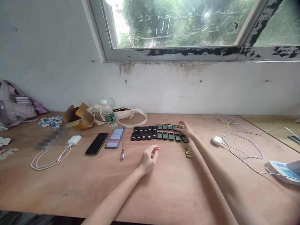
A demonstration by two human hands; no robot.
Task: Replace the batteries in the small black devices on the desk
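Note:
Two rows of small black devices lie on the wooden table: dark-faced ones (143, 132) on the left, ones with grey screens (165, 135) on the right. My right hand (186, 129) reaches to the right end of the back row, its fingertips at the last device (179, 127); whether it grips it is too small to tell. Below the front row, several yellow batteries (188, 152) lie beside my right forearm. My left hand (149, 157) rests on the table in front of the rows, fingers curled together, with nothing visible in them.
A screwdriver (122, 155), a black phone (97, 144) and a second phone (114, 137) lie left of centre. Behind them stand a bottle (109, 114) and an open cardboard box (81, 117). A white charger (217, 140), cables and a power strip (282, 171) are at right.

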